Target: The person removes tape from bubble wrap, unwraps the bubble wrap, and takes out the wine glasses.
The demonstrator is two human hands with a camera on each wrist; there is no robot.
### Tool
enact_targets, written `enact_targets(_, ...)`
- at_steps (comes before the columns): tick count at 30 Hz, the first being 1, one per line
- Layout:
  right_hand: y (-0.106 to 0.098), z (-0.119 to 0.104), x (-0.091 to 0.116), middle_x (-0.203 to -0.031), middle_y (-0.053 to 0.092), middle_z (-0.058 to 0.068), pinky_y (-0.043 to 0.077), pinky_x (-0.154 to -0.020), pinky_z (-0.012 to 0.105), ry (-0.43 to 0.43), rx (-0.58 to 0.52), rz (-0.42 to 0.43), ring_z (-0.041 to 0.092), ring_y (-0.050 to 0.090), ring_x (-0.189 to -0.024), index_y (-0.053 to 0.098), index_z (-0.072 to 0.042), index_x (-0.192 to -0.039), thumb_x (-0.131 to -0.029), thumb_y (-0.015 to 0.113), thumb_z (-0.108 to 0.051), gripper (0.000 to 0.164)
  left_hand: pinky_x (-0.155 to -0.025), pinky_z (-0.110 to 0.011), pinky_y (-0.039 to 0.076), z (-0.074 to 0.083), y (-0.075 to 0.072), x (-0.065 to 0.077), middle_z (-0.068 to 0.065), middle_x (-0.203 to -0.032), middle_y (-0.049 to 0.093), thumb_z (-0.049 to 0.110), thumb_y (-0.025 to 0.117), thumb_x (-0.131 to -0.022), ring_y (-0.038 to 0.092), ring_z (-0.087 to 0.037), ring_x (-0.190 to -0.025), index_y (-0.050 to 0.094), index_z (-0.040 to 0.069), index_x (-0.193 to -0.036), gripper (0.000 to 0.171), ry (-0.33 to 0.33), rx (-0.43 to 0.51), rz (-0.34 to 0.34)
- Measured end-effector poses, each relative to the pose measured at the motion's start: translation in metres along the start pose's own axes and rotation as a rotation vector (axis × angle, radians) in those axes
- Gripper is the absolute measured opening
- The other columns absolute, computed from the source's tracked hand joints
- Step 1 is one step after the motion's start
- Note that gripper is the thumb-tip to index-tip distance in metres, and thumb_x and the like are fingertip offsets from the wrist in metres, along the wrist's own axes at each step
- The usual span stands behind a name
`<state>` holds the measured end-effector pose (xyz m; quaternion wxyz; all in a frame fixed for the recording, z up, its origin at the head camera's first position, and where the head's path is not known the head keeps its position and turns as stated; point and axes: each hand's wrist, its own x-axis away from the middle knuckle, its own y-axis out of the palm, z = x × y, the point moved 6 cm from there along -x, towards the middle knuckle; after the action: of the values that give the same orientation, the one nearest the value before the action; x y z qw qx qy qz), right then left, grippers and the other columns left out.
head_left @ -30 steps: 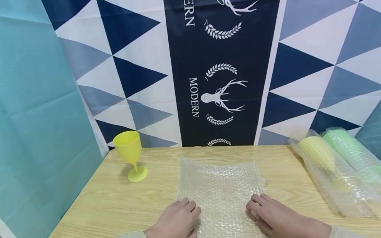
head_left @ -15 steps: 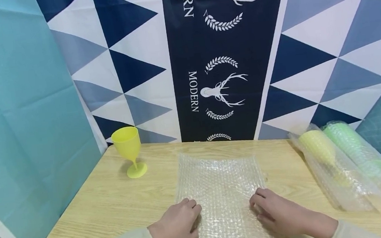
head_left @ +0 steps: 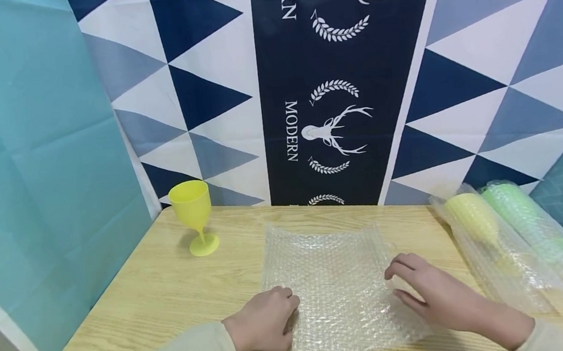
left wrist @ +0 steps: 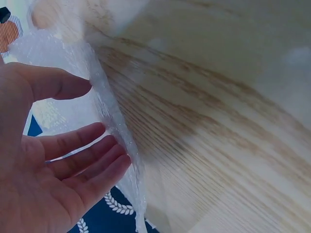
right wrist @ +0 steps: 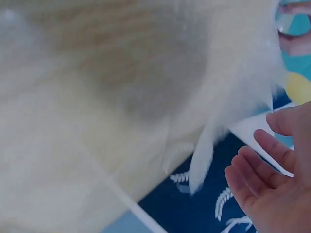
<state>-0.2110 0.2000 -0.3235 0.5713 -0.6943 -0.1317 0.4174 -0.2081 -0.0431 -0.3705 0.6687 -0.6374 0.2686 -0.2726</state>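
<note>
A clear bubble wrap bag or sheet (head_left: pixel 334 284) lies flat on the wooden table in the middle of the head view. My left hand (head_left: pixel 266 321) rests at its left edge. In the left wrist view, the thumb and slightly bent fingers (left wrist: pixel 87 155) stand apart, with their tips at the wrap's edge. My right hand (head_left: pixel 441 299) hovers just over the wrap's right edge, thumb and fingers spread. The right wrist view shows its fingers (right wrist: pixel 252 179) loosely bent, with nothing between them. A yellow plastic goblet (head_left: pixel 192 208) stands upright at the back left.
Two bubble-wrapped goblets lie at the right of the table, one yellow (head_left: pixel 471 218) and one green (head_left: pixel 514 208). A patterned cloth (head_left: pixel 323 79) hangs behind the table (head_left: pixel 171 301), and a teal curtain (head_left: pixel 43 166) hangs on the left.
My right hand has lifted off the wrap's right edge and moved outward to the right, its fingers spreading. The left hand stays at the left edge. The head view has shifted slightly.
</note>
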Motion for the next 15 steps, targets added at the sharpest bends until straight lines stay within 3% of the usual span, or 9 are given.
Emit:
enact_targets(4,-0.012,0.015,0.002,-0.094,0.058,-0.009,0.053,-0.070,0.025,-0.015,0.089,0.050,0.009,0.057,-0.086,0.062,-0.015,-0.097,-0.066,0.082,-0.006,0.037,-0.064,-0.011,0.046,0.000,-0.001,0.000,0.009,-0.076,0.052,0.018,0.070,-0.073,0.045,-0.002,-0.069,0.061,0.013,-0.091,0.021,-0.002,-0.009,-0.002)
enact_targets(8,-0.018,0.037,0.009,-0.089,0.059,-0.006,0.052,-0.064,0.027,-0.002,0.167,0.027,0.012,0.058,-0.078,0.061,-0.013,-0.095,-0.063,0.085,-0.008,0.040,-0.068,-0.011,0.049,0.001,0.000,0.001,0.008,-0.080,0.055,0.019,0.071,-0.073,0.050,-0.003,-0.072,0.061,0.012,-0.093,0.023,0.002,-0.035,-0.001)
enact_targets(11,-0.022,0.055,0.016,-0.084,0.058,-0.004,0.049,-0.060,0.028,0.051,0.215,-0.018,0.013,0.057,-0.071,0.061,-0.011,-0.092,-0.062,0.086,-0.010,0.040,-0.066,-0.010,0.048,0.001,0.000,0.001,0.009,-0.079,0.054,0.019,0.071,-0.073,0.048,-0.002,-0.071,0.060,0.013,-0.090,0.021,0.003,-0.037,-0.003)
enact_targets(15,-0.027,0.075,0.024,-0.079,0.058,0.002,0.048,-0.056,0.031,0.194,0.261,-0.103,0.017,0.056,-0.067,0.061,-0.006,-0.090,-0.067,0.084,-0.015,0.034,-0.065,-0.010,0.047,0.001,0.001,0.002,0.009,-0.077,0.053,0.019,0.070,-0.074,0.047,-0.002,-0.070,0.059,0.014,-0.088,0.019,0.002,-0.035,-0.003)
